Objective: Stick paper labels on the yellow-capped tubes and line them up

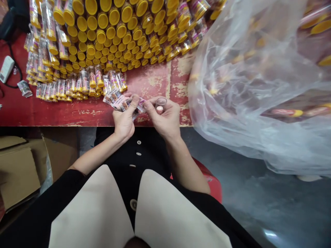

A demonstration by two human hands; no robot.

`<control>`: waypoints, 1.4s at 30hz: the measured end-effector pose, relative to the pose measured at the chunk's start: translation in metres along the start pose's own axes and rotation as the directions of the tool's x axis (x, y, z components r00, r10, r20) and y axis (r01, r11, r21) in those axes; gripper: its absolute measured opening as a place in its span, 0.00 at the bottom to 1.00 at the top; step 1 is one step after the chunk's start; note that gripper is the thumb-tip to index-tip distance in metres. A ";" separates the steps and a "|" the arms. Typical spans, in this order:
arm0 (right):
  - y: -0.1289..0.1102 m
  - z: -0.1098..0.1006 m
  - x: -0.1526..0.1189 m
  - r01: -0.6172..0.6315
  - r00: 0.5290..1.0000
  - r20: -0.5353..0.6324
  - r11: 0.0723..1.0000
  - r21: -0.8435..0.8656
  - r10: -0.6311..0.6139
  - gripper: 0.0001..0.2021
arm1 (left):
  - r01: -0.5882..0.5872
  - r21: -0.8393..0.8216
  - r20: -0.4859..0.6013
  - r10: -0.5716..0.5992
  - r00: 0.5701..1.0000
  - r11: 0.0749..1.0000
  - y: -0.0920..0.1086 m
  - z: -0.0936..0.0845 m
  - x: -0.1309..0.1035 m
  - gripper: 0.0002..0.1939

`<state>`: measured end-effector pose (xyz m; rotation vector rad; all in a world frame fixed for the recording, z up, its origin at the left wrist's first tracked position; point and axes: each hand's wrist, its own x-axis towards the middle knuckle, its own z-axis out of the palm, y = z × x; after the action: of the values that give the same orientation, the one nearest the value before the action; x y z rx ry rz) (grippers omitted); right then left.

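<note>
My left hand point(125, 119) is closed around a fanned bunch of printed labels point(115, 100) with small pictures on them, the thumb pressed on top. My right hand point(167, 119) holds a small clear tube point(161, 101), its round open-looking end facing up and something pale pink showing at the tube. With its thumb and forefinger it also pinches the edge of a pinkish clear piece point(141, 103) between the two hands, which may be one of the labels. Both hands are just above the table's front edge. The lower part of the tube is hidden by my fingers.
On the red, worn table point(152, 79) stands a large stack of yellow-capped tubes point(111, 34), with labelled tubes point(77, 84) in front. A big clear plastic bag point(232, 103) of tubes bulges at right. A white device point(7, 69) lies left; a cardboard box point(19, 172) sits below.
</note>
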<state>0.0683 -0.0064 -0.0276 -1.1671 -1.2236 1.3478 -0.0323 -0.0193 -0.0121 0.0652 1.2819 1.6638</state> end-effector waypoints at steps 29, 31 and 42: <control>-0.003 -0.033 -0.047 0.268 0.942 -0.120 0.917 -0.295 -0.313 0.14 | 0.197 -0.056 -0.002 -0.198 0.980 0.979 0.006 0.002 -0.003 0.15; -0.003 -0.031 -0.049 0.216 0.957 -0.147 0.951 -0.221 -0.252 0.14 | 0.195 -0.032 -0.002 -0.195 0.981 0.980 0.005 0.001 -0.001 0.12; -0.005 -0.030 -0.052 0.080 0.991 -0.105 0.997 0.008 -0.078 0.09 | 0.213 -0.015 -0.048 -0.213 0.976 0.977 0.000 0.000 -0.005 0.13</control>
<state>0.1033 -0.0548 -0.0208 -1.1541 -1.1725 1.2188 -0.0296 -0.0227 -0.0096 -0.1165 1.2710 1.4949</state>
